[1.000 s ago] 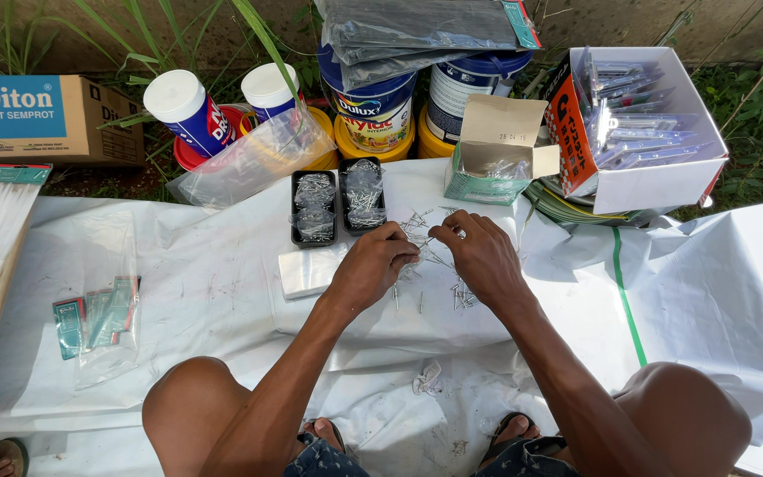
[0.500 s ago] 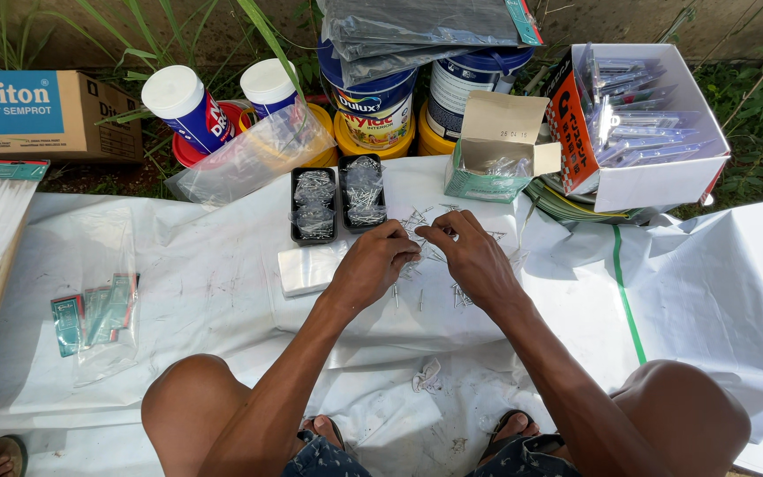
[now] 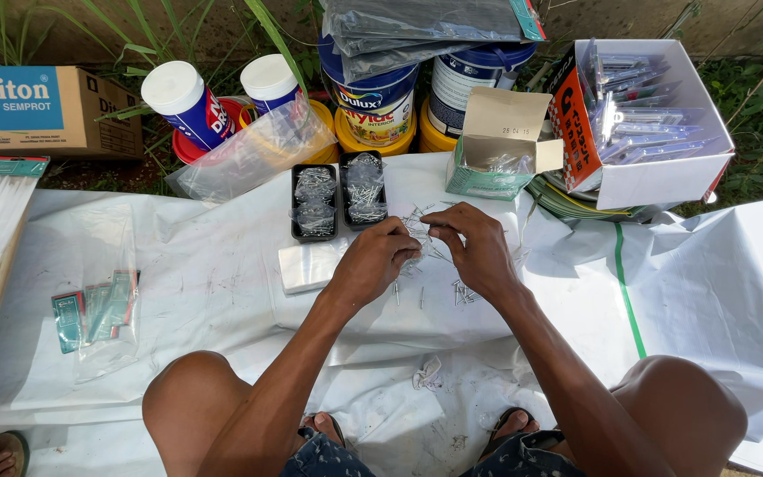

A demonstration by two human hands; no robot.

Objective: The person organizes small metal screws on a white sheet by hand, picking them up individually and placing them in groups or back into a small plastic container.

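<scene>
Outdoors, left hand (image 3: 373,263) and right hand (image 3: 477,249) pinch small nails (image 3: 430,252), fingers nearly closed; loose ones beneath could roll off the white sheet (image 3: 222,274).

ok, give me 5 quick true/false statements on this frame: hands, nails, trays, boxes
1. Both hands are over the loose nails on the white sheet. True: left hand and right hand meet there.
2. The two black trays are empty. False: both hold nails.
3. The trays lie to the right of the right hand. False: they lie left of it, beyond the left hand.
4. The small green box is open. True: its flap stands up, with nails inside.
5. The white box at far right holds paint cans. False: it holds clear packets; the paint cans stand beyond the sheet.
</scene>
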